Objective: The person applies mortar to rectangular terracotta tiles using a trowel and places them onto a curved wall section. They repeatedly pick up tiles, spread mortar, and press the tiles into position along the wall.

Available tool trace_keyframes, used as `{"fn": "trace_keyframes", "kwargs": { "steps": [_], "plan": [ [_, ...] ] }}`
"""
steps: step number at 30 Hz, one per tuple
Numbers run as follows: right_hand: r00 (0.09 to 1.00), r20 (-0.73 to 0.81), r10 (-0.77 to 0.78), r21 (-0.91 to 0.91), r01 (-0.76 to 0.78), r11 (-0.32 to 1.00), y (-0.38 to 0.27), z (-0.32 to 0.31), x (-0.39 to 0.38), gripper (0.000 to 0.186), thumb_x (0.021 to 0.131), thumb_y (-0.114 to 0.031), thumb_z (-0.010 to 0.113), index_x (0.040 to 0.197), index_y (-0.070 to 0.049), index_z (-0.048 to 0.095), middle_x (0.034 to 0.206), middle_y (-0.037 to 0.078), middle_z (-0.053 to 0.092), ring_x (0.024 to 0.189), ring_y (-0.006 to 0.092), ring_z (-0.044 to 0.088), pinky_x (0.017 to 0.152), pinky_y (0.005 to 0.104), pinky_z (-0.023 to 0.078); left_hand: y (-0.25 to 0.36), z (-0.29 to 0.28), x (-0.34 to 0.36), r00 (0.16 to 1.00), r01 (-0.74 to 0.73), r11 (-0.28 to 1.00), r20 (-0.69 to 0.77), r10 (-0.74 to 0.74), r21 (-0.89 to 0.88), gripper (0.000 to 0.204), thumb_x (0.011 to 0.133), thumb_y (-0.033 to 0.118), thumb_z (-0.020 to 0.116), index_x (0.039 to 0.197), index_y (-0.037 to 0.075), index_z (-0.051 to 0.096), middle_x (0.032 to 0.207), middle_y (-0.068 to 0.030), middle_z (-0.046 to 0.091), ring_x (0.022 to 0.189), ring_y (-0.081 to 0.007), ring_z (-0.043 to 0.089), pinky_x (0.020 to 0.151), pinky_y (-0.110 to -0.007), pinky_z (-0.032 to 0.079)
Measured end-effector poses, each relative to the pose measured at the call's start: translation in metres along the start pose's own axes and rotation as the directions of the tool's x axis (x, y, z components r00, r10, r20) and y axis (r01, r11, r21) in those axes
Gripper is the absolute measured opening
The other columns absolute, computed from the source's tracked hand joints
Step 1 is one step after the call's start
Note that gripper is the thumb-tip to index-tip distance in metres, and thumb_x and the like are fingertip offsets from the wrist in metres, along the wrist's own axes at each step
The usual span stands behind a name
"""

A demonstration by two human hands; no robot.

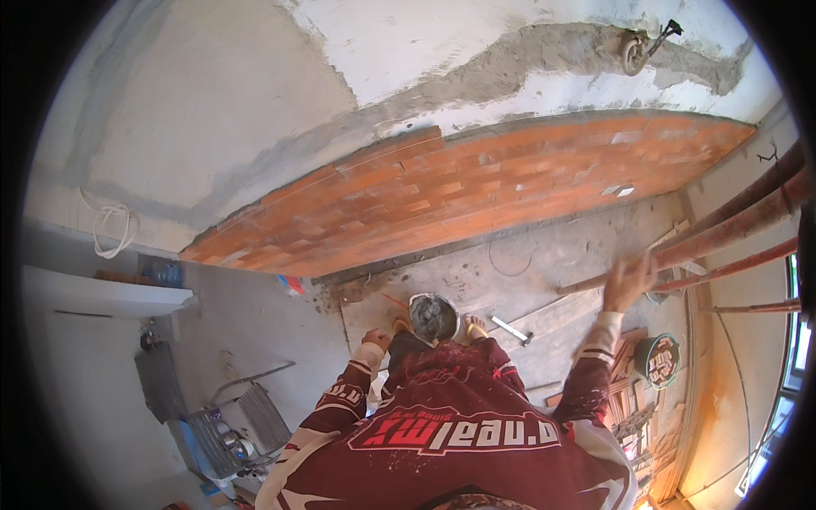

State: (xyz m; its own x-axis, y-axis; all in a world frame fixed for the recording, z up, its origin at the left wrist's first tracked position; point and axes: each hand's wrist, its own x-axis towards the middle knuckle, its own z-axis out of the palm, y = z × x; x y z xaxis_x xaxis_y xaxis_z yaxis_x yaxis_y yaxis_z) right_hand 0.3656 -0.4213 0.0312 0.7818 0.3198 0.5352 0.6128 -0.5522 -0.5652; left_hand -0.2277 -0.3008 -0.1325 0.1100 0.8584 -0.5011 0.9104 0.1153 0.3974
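My left hand (pixel 376 339) is low beside my left leg, its fingers curled closed; whatever they may hold is hidden. Just right of it, a bucket of wet grey mortar (pixel 434 318) stands on the floor between my feet. My right hand (pixel 629 286) reaches out to the right, smeared by motion, at the lower part of a slanting red metal pole (pixel 684 248). Whether its fingers grip the pole or only pass it cannot be made out. A hammer (pixel 513 331) with a pale handle lies right of my right foot.
An orange brick wall (pixel 476 183) runs across ahead, below rough plaster. At right, a tub (pixel 658 360) of broken brick pieces stands beside stacked bricks (pixel 623 357). A dark chair (pixel 246 425) stands at lower left. A white cable (pixel 115 229) hangs at far left.
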Motion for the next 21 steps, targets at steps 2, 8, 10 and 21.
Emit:
{"fn": "trace_keyframes", "kwargs": {
  "steps": [2, 8, 10, 21],
  "plan": [
    [0.996, 0.094, 0.004, -0.048, 0.001, 0.999, 0.011, 0.034, -0.032, 0.052, 0.081, -0.024, 0.07, 0.126, -0.002, 0.056, 0.126, 0.026, 0.048, 0.116, 0.0407, 0.046, 0.102, 0.0485, 0.035, 0.034, -0.001, -0.001, 0.998, 0.035, 0.991, 0.061, -0.027, -0.131, 0.032, 0.077, 0.034, 0.064, 0.087, 0.004, 0.069, 0.08, -0.014, 0.069, 0.075, -0.0272, 0.066, 0.071, -0.037, 0.051],
    [0.847, 0.527, -0.069, 0.429, -0.195, 0.882, -0.082, 0.117, -0.107, 0.034, 0.085, -0.025, 0.066, 0.106, 0.001, 0.066, 0.1, 0.022, 0.066, 0.092, 0.0337, 0.064, 0.082, 0.0405, 0.049, -0.018, 0.033, -0.032, 0.997, 0.068, 0.977, -0.008, -0.071, -0.204, 0.029, 0.082, 0.028, 0.06, 0.085, 0.0, 0.068, 0.076, -0.0135, 0.069, 0.07, -0.0207, 0.066, 0.065, -0.035, 0.05],
    [0.746, 0.645, -0.164, 0.467, -0.215, 0.858, -0.12, 0.123, -0.11, 0.034, 0.087, -0.028, 0.065, 0.103, 0.002, 0.067, 0.096, 0.022, 0.067, 0.088, 0.0337, 0.066, 0.079, 0.0391, 0.051, -0.035, 0.043, -0.046, 0.995, 0.102, 0.988, 0.023, -0.1, -0.113, 0.024, 0.081, 0.025, 0.061, 0.086, 0.003, 0.069, 0.078, -0.0138, 0.07, 0.073, -0.0243, 0.067, 0.067, -0.037, 0.052],
    [0.653, 0.676, -0.342, 0.667, -0.345, 0.66, -0.277, 0.218, -0.114, 0.033, 0.088, -0.026, 0.067, 0.098, 0.005, 0.066, 0.082, 0.014, 0.068, 0.073, 0.0171, 0.062, 0.068, 0.0316, 0.049, -0.195, 0.099, -0.132, 0.925, 0.202, 0.908, 0.233, -0.3, 0.368, 0.017, 0.079, 0.024, 0.064, 0.088, 0.012, 0.073, 0.091, -0.0138, 0.071, 0.088, -0.0322, 0.069, 0.074, -0.043, 0.056]
  ]
}}
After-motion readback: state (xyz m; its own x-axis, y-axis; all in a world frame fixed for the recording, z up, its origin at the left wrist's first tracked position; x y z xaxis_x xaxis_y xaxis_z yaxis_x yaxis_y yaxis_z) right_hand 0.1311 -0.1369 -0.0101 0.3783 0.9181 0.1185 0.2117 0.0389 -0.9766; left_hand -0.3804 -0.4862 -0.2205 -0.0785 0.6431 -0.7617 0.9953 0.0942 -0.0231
